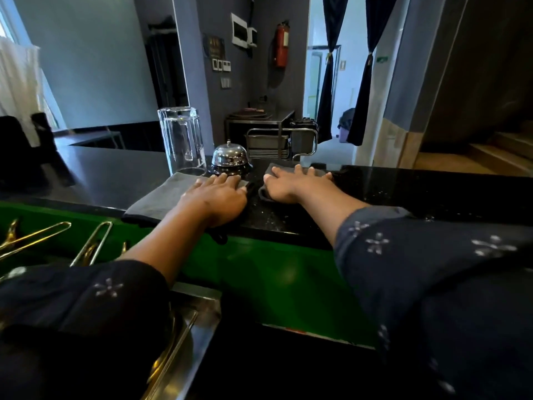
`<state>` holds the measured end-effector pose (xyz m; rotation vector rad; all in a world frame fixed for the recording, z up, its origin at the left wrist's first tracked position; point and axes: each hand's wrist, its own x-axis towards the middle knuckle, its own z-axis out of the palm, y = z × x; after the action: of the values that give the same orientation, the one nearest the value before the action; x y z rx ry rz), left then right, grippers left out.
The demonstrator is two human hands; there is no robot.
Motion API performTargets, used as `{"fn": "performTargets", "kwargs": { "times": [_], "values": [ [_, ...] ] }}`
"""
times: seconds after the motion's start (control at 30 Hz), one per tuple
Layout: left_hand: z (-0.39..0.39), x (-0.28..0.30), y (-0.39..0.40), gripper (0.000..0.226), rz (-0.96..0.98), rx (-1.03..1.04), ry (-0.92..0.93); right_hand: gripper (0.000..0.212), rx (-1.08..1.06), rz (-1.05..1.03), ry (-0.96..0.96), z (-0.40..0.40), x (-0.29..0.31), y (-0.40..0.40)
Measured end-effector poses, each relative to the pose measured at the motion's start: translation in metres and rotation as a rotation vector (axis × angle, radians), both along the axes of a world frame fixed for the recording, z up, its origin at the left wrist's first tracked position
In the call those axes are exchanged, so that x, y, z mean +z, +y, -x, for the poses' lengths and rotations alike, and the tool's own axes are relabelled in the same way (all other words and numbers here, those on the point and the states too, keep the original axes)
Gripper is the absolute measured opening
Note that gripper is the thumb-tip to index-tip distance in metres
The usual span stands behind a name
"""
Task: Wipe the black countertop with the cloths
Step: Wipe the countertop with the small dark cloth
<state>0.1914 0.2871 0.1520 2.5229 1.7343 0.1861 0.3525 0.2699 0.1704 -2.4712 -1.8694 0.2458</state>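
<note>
The black countertop (418,192) runs across the middle of the view. A grey cloth (161,197) lies flat on it at the near edge, and my left hand (216,197) presses on its right part with fingers spread. A second grey cloth (317,172), mostly hidden, lies to the right under my right hand (297,183), which is flat on it with fingers apart. The two hands are side by side, a small gap of bare counter between them.
An upturned clear glass (181,140) and a chrome desk bell (230,157) stand just behind the left cloth. Below the counter's near edge is a green panel (274,272), gold tap handles (89,246) and a steel sink rim (199,316). Dark objects sit far left.
</note>
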Motion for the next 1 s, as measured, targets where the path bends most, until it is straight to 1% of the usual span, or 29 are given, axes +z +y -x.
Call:
{"fn": "performTargets", "kwargs": {
  "times": [0.1, 0.13, 0.17, 0.23, 0.27, 0.3, 0.37, 0.4, 0.43, 0.47, 0.5, 0.53, 0.6, 0.63, 0.73, 0.77, 0.83, 0.9, 1.0],
  "values": [
    [0.001, 0.0, 0.002, 0.057, 0.0, -0.001, -0.023, 0.061, 0.037, -0.045, 0.015, -0.008, -0.001, 0.031],
    [0.002, 0.001, 0.0, 0.057, 0.001, -0.003, -0.033, 0.064, 0.064, -0.039, 0.033, -0.019, -0.003, 0.042],
    [0.002, 0.001, -0.001, 0.057, 0.0, -0.003, -0.04, 0.073, 0.087, -0.02, 0.026, -0.033, -0.005, 0.05],
    [0.002, 0.001, -0.006, 0.056, -0.006, 0.002, -0.039, 0.102, 0.067, -0.034, -0.029, -0.087, -0.022, 0.084],
    [0.001, 0.001, -0.008, 0.056, -0.011, 0.007, -0.04, 0.108, 0.016, -0.042, -0.055, -0.119, -0.032, 0.103],
    [0.001, 0.001, -0.009, 0.056, -0.02, 0.011, -0.042, 0.105, -0.044, -0.029, -0.064, -0.141, -0.035, 0.11],
    [-0.001, 0.003, -0.009, 0.056, -0.032, 0.012, -0.054, 0.083, -0.066, -0.072, -0.08, -0.17, -0.045, 0.122],
    [-0.001, 0.003, -0.009, 0.056, -0.032, 0.013, -0.062, 0.076, -0.041, -0.082, -0.078, -0.183, -0.054, 0.137],
    [-0.002, 0.003, -0.009, 0.056, -0.03, 0.019, -0.069, 0.083, -0.06, -0.059, -0.04, -0.186, -0.056, 0.146],
    [-0.002, 0.003, -0.008, 0.056, -0.026, 0.029, -0.073, 0.099, -0.043, -0.026, -0.059, -0.178, -0.054, 0.143],
    [-0.002, 0.003, -0.008, 0.056, -0.022, 0.034, -0.073, 0.112, -0.017, -0.002, -0.08, -0.153, -0.041, 0.123],
    [-0.003, 0.003, -0.008, 0.056, -0.017, 0.034, -0.07, 0.108, -0.023, -0.021, -0.082, -0.124, -0.033, 0.097],
    [-0.003, 0.004, -0.011, 0.056, -0.01, 0.037, -0.065, 0.077, -0.016, -0.022, -0.035, -0.045, -0.01, 0.02],
    [-0.003, 0.005, -0.012, 0.057, -0.014, 0.045, -0.068, 0.069, 0.028, -0.04, -0.017, -0.016, -0.003, -0.004],
    [-0.003, 0.007, -0.011, 0.056, -0.027, 0.043, -0.061, 0.062, 0.119, -0.047, 0.016, 0.034, -0.008, -0.04],
    [-0.003, 0.006, -0.012, 0.055, -0.022, 0.038, -0.059, 0.06, 0.106, -0.049, 0.033, 0.04, -0.011, -0.052],
    [-0.002, 0.005, -0.012, 0.056, -0.016, 0.042, -0.062, 0.059, 0.075, -0.078, 0.056, 0.039, -0.018, -0.07],
    [-0.002, 0.003, -0.011, 0.057, -0.012, 0.045, -0.065, 0.06, 0.083, -0.091, 0.028, 0.039, -0.02, -0.082],
    [-0.003, 0.003, -0.01, 0.057, -0.025, 0.027, -0.064, 0.059, 0.061, -0.052, 0.063, 0.031, -0.013, -0.067]
  ]
}}
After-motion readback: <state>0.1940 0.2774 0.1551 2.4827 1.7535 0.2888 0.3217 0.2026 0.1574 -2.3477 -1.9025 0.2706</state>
